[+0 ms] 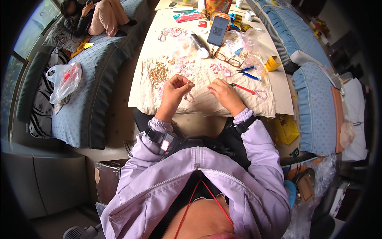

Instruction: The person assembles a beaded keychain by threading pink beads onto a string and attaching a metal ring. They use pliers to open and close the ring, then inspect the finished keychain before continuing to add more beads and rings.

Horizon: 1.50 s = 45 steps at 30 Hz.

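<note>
Left hand grip: the left hand point(174, 92) is raised over the cloth, thumb and fingertips pinched together on a small ring point(192, 84); the piece is too small to tell more.
Right hand grip: the right hand point(223, 92) rests knuckles-up on the cloth with fingers curled; red-handled pliers point(242, 88) stick out from it toward 3 o'clock, but whether the fingers close round the handle cannot be told.
Between the hands: a short pink bead strand point(189, 96) lies on the cloth, just at 5 o'clock from the left fingertips.
Cloth: a cream cloth point(207, 104) covers the near end of the table point(281, 99), its edge hanging toward the person.
At 11 o'clock from the left hand: a heap of gold rings point(158, 73).
At 12 o'clock from the hands: scattered pink beads point(186, 67) across the cloth.
At 1 o'clock from the right hand: blue-handled pliers point(247, 72), and beyond them a pair of glasses point(229, 59).
Farther at 12 o'clock: a phone point(217, 30) lying flat, a grey tube-shaped tool point(199, 45) beside it.
At 9 o'clock: a blue sofa point(85, 99) with a white plastic bag point(63, 81) on it.
At 11 o'clock, far: another person point(93, 16) sitting on the sofa.
</note>
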Available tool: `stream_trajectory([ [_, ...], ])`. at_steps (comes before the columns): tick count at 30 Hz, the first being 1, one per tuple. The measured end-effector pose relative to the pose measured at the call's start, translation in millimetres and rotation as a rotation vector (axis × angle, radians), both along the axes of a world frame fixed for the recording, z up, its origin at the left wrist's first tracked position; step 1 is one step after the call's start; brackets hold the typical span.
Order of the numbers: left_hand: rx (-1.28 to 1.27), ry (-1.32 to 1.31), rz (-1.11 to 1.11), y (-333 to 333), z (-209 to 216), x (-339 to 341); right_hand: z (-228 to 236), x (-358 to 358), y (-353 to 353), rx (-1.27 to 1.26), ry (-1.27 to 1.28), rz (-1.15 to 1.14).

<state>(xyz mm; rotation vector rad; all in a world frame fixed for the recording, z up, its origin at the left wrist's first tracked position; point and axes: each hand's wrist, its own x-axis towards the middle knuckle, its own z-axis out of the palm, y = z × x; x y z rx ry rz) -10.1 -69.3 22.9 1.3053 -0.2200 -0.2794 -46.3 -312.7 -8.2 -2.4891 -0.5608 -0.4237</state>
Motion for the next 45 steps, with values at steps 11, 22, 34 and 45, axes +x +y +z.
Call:
stream_trajectory([
  [11, -0.026, -0.074, 0.003, -3.5, -2.2, -4.6, 31.3, -8.2, 29.6, 0.835, 0.518, 0.082],
  [22, 0.061, -0.207, 0.026, -9.0, 5.4, -12.2, 46.5, -10.2, 45.1, 0.819, 0.368, 0.123],
  [34, 0.122, -0.396, 0.049, -10.3, 10.1, -16.1, 53.0, -10.9, 39.5, 0.964, 0.627, 0.125],
  [45, -0.154, -0.065, 0.038, -12.8, 7.4, -16.1, 60.7, -15.0, 50.0, 0.631, 0.111, 0.006],
])
